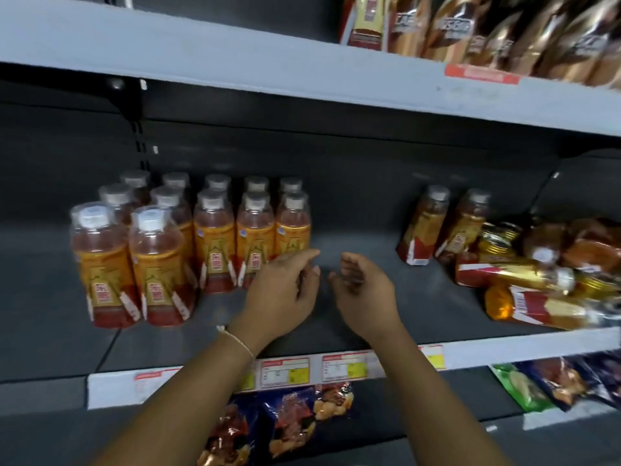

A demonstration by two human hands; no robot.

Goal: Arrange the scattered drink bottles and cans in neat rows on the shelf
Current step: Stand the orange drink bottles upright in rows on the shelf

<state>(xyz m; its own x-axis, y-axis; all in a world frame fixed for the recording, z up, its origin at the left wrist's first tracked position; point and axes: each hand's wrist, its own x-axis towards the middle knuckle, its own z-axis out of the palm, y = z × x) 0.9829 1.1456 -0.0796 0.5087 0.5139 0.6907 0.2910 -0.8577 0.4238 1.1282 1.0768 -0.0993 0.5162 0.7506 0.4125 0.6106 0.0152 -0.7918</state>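
Several tea bottles (215,243) with orange-and-red labels and grey caps stand in rows on the left of the dark shelf (353,317). Two more upright bottles (425,227) lean together at the right. Beyond them, several bottles (544,311) and gold cans (497,240) lie on their sides in a pile. My left hand (282,290) hovers over the shelf just in front of the right end of the rows, fingers relaxed, holding nothing. My right hand (363,290) floats beside it, fingers loosely curled and empty.
A grey upper shelf (302,72) overhangs, carrying brown snack bags (487,28) at the right. Price tags (319,368) line the shelf's front edge. Snack packets (285,422) lie on the shelf below. Bare shelf surface lies between the rows and the two leaning bottles.
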